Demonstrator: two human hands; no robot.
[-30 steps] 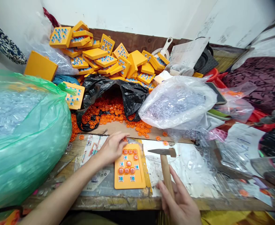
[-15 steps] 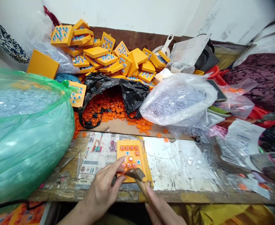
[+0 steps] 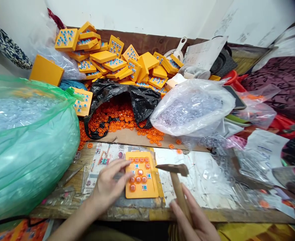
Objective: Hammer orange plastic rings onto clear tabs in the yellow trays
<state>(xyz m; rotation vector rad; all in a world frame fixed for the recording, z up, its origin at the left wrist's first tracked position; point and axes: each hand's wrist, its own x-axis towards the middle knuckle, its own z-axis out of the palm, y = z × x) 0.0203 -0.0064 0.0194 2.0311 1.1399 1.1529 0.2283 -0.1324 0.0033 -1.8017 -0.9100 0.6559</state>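
- Yellow board, one in the working position: flat on the worktop, near its front edge.
- Orange caps, ten visible on the board: four in the top row, one below that row's right end, one near the centre, three in a row beneath, one at lower left.
- Bare switches, four on the board, blue at their centres.
- Left hand: thumb and forefinger apart at the board's left side; contact cannot be told.
- Right hand: clamped on the handle of one hammer, its head just right of the board.
- Bags, three: green bag at left and white bag at right, both with clear pieces; black bag between, orange caps heaped at its mouth, uncountable.
- Loose caps, three, near the white bag.
- Stacked boards, behind the black bag: overlapping, not countable.
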